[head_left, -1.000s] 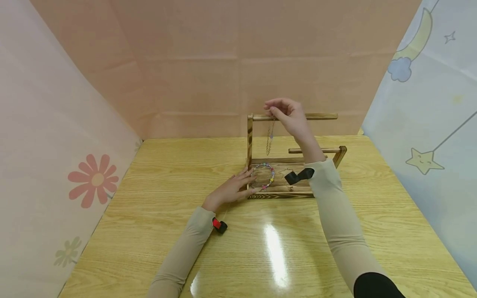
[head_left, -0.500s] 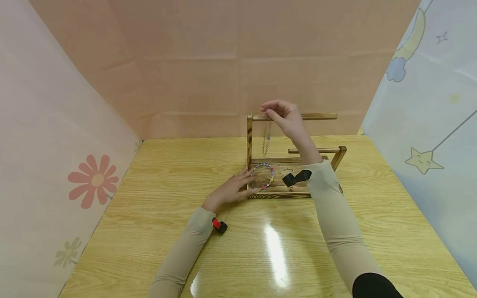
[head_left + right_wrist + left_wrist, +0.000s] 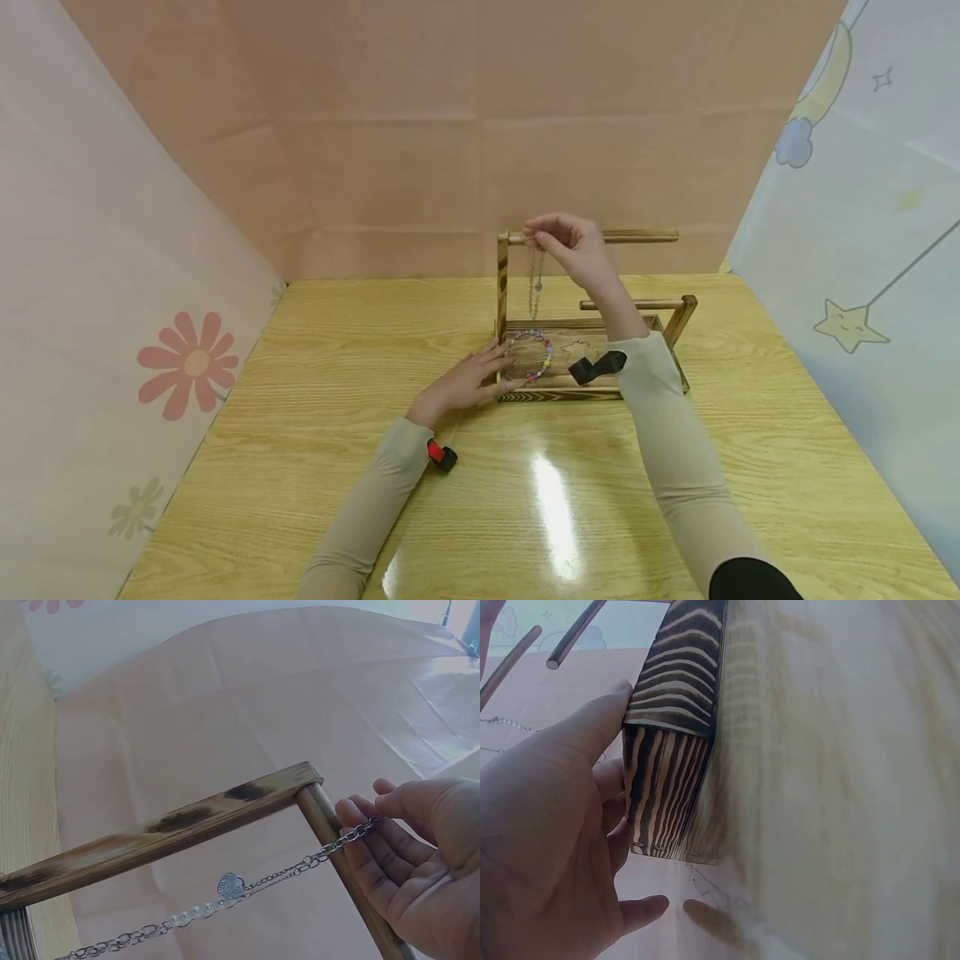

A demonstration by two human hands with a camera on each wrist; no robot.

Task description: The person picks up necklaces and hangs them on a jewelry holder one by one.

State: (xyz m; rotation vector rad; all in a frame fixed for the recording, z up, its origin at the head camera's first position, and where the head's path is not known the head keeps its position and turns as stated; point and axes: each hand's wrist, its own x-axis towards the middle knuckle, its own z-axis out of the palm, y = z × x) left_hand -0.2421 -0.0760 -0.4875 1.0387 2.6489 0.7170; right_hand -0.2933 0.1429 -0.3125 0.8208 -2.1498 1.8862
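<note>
A wooden jewelry stand (image 3: 570, 395) has a tray base and two raised bars. My left hand (image 3: 468, 379) grips the left end of its tray, thumb along the front wall in the left wrist view. At the upper bar (image 3: 637, 237), my right hand (image 3: 577, 250) pinches one end of a silver chain bracelet (image 3: 536, 287). The chain hangs below the fingers beside the bar. Pearl-like beads and a heart charm (image 3: 231, 886) show on it in the right wrist view. In the tray lie a colorful beaded bracelet (image 3: 548, 352) and a thin gold-toned chain (image 3: 577, 344).
A lower bar (image 3: 637, 304) sticks out from the stand's right post (image 3: 681, 319). The stand rests on a wood-grain table (image 3: 360, 333), with a pinkish backdrop (image 3: 375, 167) behind. Printed cloths (image 3: 862, 250) line both sides.
My right hand has shifted slightly left and then down along the upper bar, with the silver chain bracelet hanging from it. The left hand has stayed on the tray.
</note>
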